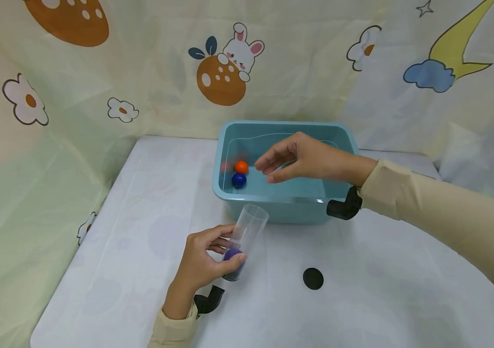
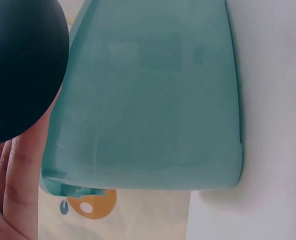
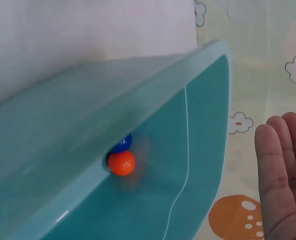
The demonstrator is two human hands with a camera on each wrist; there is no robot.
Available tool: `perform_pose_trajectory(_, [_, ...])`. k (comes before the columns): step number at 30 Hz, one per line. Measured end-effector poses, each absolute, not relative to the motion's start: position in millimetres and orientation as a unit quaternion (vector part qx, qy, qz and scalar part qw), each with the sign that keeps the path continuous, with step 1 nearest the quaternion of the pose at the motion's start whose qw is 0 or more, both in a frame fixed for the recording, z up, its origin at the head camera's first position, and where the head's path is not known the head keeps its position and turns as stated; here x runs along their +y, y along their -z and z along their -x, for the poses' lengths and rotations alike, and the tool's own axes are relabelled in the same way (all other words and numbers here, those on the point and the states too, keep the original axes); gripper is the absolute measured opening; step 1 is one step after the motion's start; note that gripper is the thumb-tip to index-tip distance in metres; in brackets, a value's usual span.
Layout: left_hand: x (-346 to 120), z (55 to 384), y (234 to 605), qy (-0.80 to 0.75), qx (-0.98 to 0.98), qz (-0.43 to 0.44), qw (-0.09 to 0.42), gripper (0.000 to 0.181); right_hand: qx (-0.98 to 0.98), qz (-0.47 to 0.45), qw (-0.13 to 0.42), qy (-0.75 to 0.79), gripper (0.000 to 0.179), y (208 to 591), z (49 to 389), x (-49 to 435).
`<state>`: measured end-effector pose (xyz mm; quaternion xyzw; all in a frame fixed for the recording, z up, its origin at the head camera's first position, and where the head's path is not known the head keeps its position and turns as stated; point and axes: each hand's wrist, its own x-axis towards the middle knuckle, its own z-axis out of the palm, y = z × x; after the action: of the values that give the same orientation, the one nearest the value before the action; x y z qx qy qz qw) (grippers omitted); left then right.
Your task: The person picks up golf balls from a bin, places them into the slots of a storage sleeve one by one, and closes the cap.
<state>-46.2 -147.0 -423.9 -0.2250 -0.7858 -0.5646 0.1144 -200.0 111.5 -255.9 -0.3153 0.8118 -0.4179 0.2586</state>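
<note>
Left hand (image 1: 200, 256) pinching clear plastic tube (image 1: 250, 223), dark-blue round ball (image 1: 232, 254) near its base; right hand (image 1: 299, 157), thumb spread from fingers, empty over teal plastic bin (image 1: 273, 210), glossy orange ball (image 1: 241, 167) and glossy blue ball (image 1: 239, 181) just leftward; ball transfer seemingly in hand, next pick needing a lower reach.

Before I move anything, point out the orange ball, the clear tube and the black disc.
Orange ball (image 3: 121, 163): right wrist view, middle of its visible surface.
Clear tube (image 1: 247, 234): head view, partway along its see-through wall.
Black disc (image 1: 313, 279): head view, centre of its upper face.
</note>
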Motion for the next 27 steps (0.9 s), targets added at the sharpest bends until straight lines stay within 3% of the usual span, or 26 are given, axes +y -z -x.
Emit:
perform_pose_trajectory(14, [-149.4,47.9,427.1,0.566,-0.785,0.226,0.113,0.050,0.836,0.273,0.224,0.420,0.033,266.1,238.7,109.0])
perform_pose_trajectory(27, [-151.1,50.7,429.0,0.571,-0.781,0.228,0.108,0.049,0.834,0.265,0.241,0.421,0.032,294.5,269.9,98.2])
